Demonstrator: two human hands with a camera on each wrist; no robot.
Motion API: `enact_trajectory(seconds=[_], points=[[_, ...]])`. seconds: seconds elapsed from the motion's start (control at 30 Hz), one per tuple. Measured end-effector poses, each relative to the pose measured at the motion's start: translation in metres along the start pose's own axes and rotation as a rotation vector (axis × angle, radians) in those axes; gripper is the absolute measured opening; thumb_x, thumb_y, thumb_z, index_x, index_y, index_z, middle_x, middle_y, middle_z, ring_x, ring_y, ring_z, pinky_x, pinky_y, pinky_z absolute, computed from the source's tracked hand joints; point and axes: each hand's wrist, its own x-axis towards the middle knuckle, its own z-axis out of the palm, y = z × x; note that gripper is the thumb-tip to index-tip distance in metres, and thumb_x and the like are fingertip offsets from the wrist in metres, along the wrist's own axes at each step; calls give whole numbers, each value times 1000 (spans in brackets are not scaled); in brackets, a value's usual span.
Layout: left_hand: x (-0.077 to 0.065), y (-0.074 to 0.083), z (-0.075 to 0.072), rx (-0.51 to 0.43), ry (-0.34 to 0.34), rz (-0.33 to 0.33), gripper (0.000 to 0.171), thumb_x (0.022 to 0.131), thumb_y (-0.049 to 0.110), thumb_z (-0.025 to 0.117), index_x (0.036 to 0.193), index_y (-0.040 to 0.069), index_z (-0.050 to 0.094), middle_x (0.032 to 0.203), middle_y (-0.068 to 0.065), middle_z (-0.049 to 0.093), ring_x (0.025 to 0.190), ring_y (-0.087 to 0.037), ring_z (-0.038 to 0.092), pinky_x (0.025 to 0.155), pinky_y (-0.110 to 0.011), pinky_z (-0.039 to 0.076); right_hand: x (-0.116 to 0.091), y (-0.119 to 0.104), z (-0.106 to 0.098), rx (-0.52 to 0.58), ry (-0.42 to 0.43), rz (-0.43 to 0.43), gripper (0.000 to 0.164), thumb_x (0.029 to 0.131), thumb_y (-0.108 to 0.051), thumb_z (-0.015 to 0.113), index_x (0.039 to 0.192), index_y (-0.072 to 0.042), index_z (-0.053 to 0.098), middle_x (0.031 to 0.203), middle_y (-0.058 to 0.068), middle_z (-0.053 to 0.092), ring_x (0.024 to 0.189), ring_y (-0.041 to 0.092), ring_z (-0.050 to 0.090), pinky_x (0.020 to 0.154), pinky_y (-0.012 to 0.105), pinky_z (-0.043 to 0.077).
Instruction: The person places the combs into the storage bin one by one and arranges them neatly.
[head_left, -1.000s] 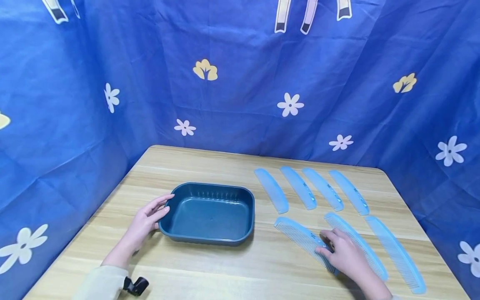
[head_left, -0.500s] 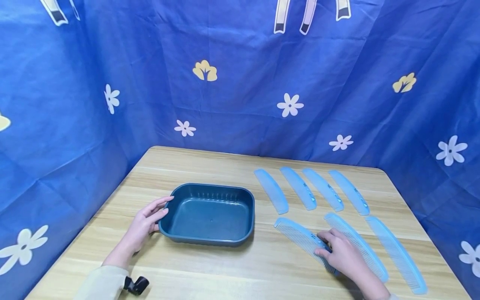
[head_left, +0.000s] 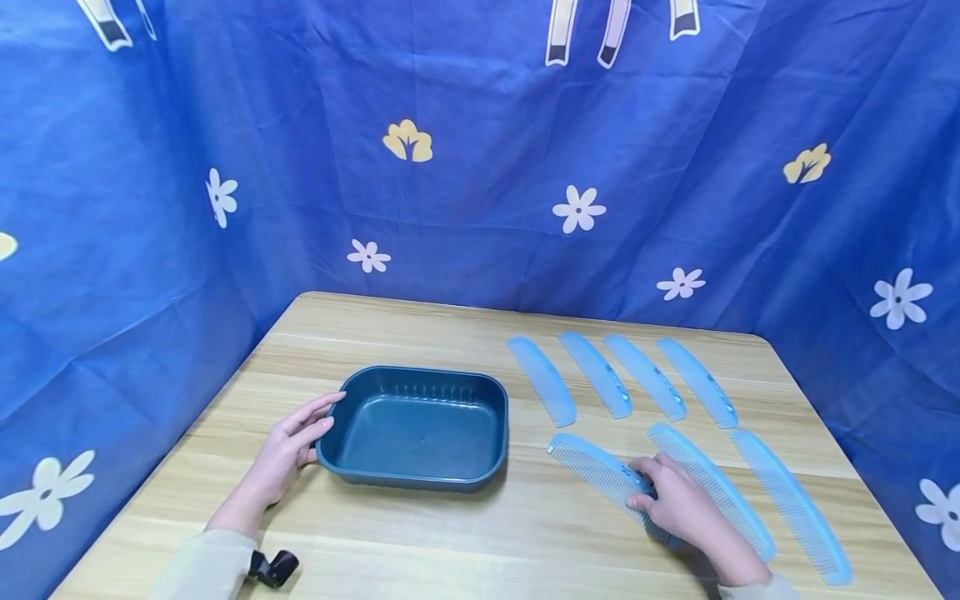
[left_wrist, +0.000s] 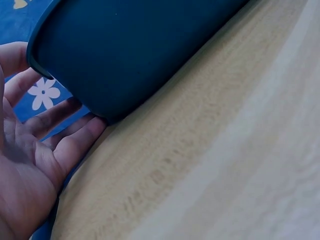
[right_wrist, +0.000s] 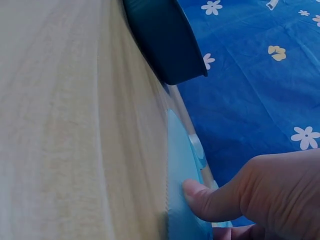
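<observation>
A dark teal plastic tub point(head_left: 420, 482) stands on the table, its inside bare. My left hand point(head_left: 288, 446) holds it by the left end; thumb and forefinger lie over the rim, while the lower fingers touch the outer wall in the left wrist view point(left_wrist: 82, 105). To the tub's right, a light blue comb point(head_left: 592, 467) lies slanted on the table. My right hand point(head_left: 681, 504) pinches this comb near its closer end, the thumb point(right_wrist: 200, 197) on its flat face in the right wrist view. The other fingers are mostly hidden there.
Several like combs lie to the right: a back row, including one comb point(head_left: 542, 382), and two nearer ones, a comb point(head_left: 716, 492) beside my right hand and a comb point(head_left: 795, 508) farther right. Blue patterned cloth point(head_left: 480, 208) hangs around the wooden table point(head_left: 450, 550).
The right hand has shifted slightly on the comb and its fingers have closed round it. The comb, the left hand and the tub stay nearly in place.
</observation>
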Motion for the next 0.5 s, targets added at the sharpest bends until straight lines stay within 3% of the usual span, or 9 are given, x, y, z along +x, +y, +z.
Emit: enact_trajectory(seconds=[0.23, 0.5], points=[[-1, 1, 0, -41, -9, 25, 44, 97, 13, 49, 139, 3, 39, 129, 0, 44, 100, -14, 57, 66, -35, 55, 4, 4, 0, 116, -39, -28, 38, 73, -17, 78, 106, -9, 62, 87, -2, 51, 78, 12, 48, 71, 34, 45], [0, -2, 0, -71, 29, 1, 46, 95, 10, 52, 139, 4, 41, 127, -2, 46, 100, -15, 58, 67, -36, 55, 4, 8, 0, 234, -36, -89, 19, 80, -1, 69, 95, -6, 58, 74, -2, 47, 66, 10, 44, 57, 24, 42]])
